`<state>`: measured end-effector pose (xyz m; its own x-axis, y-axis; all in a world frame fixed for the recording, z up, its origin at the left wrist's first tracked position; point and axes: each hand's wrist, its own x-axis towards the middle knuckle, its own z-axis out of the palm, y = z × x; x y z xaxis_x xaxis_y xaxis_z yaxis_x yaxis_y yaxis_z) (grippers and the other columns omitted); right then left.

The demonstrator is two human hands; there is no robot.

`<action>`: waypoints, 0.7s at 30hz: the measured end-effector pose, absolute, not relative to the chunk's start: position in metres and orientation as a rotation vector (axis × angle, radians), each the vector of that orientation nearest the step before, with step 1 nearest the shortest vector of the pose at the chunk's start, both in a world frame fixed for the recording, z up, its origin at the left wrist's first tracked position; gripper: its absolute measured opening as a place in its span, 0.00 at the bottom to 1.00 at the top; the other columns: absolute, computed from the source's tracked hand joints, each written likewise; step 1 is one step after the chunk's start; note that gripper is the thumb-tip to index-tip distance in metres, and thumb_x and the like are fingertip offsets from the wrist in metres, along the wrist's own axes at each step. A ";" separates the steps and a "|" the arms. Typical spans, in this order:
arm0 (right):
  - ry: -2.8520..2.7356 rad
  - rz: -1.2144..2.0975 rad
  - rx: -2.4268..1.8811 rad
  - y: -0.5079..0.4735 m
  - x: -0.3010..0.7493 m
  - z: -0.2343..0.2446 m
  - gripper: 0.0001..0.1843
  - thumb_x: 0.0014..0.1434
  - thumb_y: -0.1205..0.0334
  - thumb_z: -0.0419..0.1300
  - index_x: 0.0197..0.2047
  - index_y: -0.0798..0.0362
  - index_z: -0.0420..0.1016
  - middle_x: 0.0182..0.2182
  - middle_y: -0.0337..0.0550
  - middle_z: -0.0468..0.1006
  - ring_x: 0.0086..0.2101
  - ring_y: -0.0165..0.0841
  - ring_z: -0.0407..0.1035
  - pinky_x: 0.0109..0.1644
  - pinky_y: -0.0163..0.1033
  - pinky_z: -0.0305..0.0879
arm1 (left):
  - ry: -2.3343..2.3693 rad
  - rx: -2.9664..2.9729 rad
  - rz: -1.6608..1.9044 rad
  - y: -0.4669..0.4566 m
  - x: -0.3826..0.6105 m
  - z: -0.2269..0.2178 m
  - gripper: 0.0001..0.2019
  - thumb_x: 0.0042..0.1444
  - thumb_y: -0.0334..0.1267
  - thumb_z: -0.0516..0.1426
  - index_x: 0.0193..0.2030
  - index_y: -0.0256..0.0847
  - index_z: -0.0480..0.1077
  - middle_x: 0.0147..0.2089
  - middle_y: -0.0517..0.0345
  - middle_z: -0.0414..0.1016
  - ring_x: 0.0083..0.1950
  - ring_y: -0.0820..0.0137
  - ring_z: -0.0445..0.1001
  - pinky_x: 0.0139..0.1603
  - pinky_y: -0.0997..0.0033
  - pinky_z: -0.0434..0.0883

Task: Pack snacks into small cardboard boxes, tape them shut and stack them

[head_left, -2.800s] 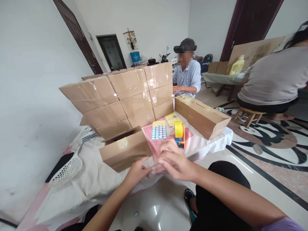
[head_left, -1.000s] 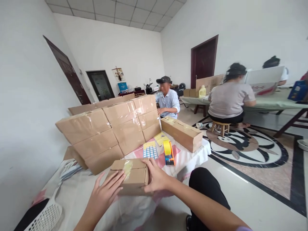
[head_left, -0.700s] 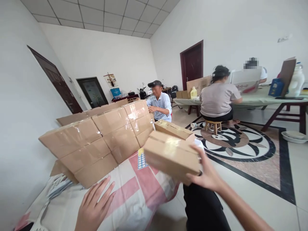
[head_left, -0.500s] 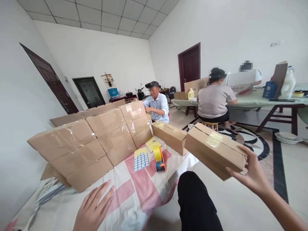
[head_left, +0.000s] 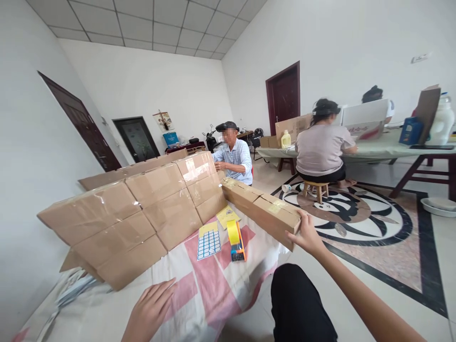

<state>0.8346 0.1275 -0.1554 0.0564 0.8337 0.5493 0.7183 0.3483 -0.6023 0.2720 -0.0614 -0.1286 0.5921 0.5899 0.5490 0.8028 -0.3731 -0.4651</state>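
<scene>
My right hand [head_left: 307, 233] grips the near end of a taped cardboard box [head_left: 274, 219]. This box lies end to end with another cardboard box [head_left: 239, 191] along the right side of the cloth-covered table [head_left: 245, 280]. My left hand [head_left: 152, 306] rests over the cloth with its fingers stretched out, holding nothing. Between the hands lie a tape dispenser [head_left: 236, 241] with a yellow roll, a sheet of blue-edged labels [head_left: 209, 244] and a yellow card [head_left: 228, 217]. Stacked taped cardboard boxes [head_left: 164, 204] form a wall on the left.
Behind the stack sits a co-worker in a cap [head_left: 235, 154]. Another person [head_left: 320, 142] sits on a wooden stool [head_left: 315, 189] by a long green-covered table [head_left: 377, 151], with a third person [head_left: 373, 95] beyond. A white basin [head_left: 438, 207] stands on the floor at right.
My right hand has moved the box leftward and away from me, up against the other box on the table edge. My left hand has shifted slightly right and down in view.
</scene>
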 end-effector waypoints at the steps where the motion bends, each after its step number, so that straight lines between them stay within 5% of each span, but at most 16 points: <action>1: -1.690 0.170 -1.406 0.137 0.826 -0.153 0.52 0.51 0.43 0.65 0.70 0.53 0.46 0.58 0.58 0.58 0.60 0.55 0.60 0.65 0.57 0.61 | -1.109 -2.099 -0.379 -0.060 0.270 -0.133 0.16 0.66 0.30 0.50 0.45 0.47 0.80 0.47 0.60 0.86 0.44 0.69 0.83 0.47 0.70 0.74; 6: -1.670 0.221 -1.447 0.174 0.780 -0.142 0.53 0.50 0.43 0.65 0.70 0.56 0.46 0.60 0.63 0.56 0.64 0.57 0.55 0.67 0.59 0.56 | -1.337 -1.979 -0.424 -0.052 0.260 -0.159 0.16 0.67 0.35 0.50 0.37 0.46 0.79 0.24 0.63 0.80 0.22 0.71 0.75 0.27 0.73 0.69; 11: -1.597 0.259 -1.712 0.162 0.739 -0.111 0.57 0.52 0.42 0.64 0.75 0.55 0.40 0.70 0.69 0.44 0.69 0.67 0.46 0.66 0.69 0.51 | -1.850 -1.970 -0.430 -0.051 0.239 -0.172 0.15 0.64 0.40 0.49 0.37 0.49 0.77 0.22 0.61 0.79 0.26 0.67 0.77 0.29 0.73 0.64; 14: -1.621 0.014 -1.567 0.121 0.692 -0.095 0.46 0.60 0.44 0.59 0.74 0.57 0.48 0.71 0.69 0.48 0.69 0.67 0.46 0.64 0.72 0.51 | -2.220 -1.861 -0.604 -0.054 0.219 -0.170 0.11 0.61 0.42 0.52 0.38 0.50 0.77 0.25 0.61 0.79 0.30 0.66 0.77 0.32 0.73 0.62; 17: -2.185 0.239 -0.980 0.064 0.625 -0.098 0.21 0.62 0.57 0.56 0.57 0.53 0.72 0.53 0.58 0.76 0.54 0.50 0.70 0.57 0.54 0.66 | -2.472 -1.606 -0.824 -0.057 0.193 -0.169 0.09 0.60 0.42 0.53 0.38 0.49 0.76 0.24 0.63 0.76 0.30 0.66 0.76 0.32 0.73 0.60; 21: -2.904 0.854 -0.205 -0.009 0.538 -0.130 0.08 0.54 0.57 0.67 0.39 0.44 0.82 0.32 0.34 0.82 0.32 0.35 0.76 0.38 0.37 0.71 | -2.610 -1.211 -1.034 -0.058 0.141 -0.169 0.13 0.64 0.43 0.50 0.43 0.46 0.75 0.31 0.59 0.80 0.34 0.65 0.78 0.34 0.72 0.66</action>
<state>0.5376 -0.0093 -0.1299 -0.9851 0.1591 0.0649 0.0986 0.8329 -0.5446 0.1413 -0.0584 -0.1687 -0.6832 0.6466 0.3394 0.7036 0.4583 0.5430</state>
